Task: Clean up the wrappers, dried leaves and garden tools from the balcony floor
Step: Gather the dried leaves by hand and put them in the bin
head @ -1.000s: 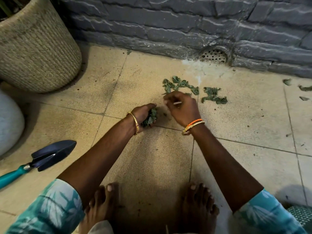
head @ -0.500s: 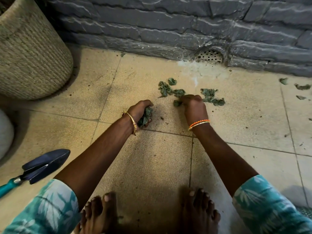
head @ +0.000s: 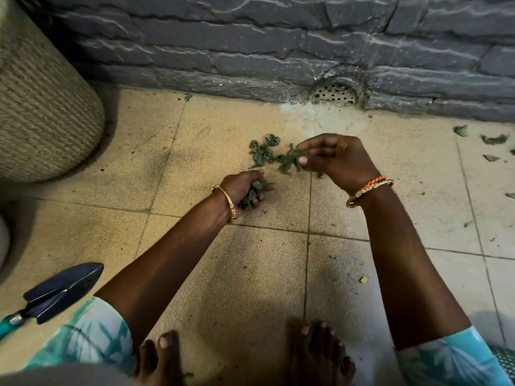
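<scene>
Left hand grips a wad of leaves — right hand pinches more, loose pile just beyond.

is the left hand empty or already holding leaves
Holding leaves. The left hand has its fingers curled round a clump of dried leaves, dark green bits poking out between the fingers.

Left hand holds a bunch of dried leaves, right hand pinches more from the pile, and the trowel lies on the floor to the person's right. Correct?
Not quite. In the head view the trowel lies to the person's left. The rest holds: the left hand holds dried leaves, and the right hand pinches more from the pile.
</scene>
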Motion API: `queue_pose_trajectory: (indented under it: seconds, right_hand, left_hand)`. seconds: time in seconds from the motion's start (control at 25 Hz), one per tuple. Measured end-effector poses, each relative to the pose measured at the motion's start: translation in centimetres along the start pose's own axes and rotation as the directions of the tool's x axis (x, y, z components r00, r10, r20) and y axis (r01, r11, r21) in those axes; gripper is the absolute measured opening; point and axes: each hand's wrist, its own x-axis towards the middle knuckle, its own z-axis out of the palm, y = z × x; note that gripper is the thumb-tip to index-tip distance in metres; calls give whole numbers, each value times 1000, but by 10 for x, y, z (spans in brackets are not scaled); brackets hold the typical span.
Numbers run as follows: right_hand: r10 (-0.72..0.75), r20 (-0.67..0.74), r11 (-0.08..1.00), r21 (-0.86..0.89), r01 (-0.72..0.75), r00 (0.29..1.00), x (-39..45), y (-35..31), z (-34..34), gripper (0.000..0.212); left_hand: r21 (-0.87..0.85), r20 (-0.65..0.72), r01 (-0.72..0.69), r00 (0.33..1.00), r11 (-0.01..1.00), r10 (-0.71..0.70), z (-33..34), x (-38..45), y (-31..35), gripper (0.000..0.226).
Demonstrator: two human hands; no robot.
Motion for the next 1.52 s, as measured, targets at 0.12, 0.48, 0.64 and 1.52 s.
queue_pose_trajectory:
  seconds: [0.12, 0.48, 0.64, 1.52]
  right_hand:
    - [-1, 94, 993, -113, 12, 996, 1, 2, 10, 21]
    - [-66, 34, 927, -367, 73, 997, -1, 10, 32, 21]
    - [77, 54, 841, -540, -36, 996, 36, 21, 4, 36]
    - [3, -207, 994, -102, -24, 978, 63, 10, -5, 18]
  left_hand:
    - [28, 87, -25, 996, 999, 23, 15, -2, 4, 15]
    - [266, -127, -103, 982, 958, 141, 14, -11, -1, 46]
    - [283, -201, -47, 974, 958, 107, -14, -26, 9, 17]
    - [156, -17, -84, 996, 984, 88, -28, 45, 60, 36]
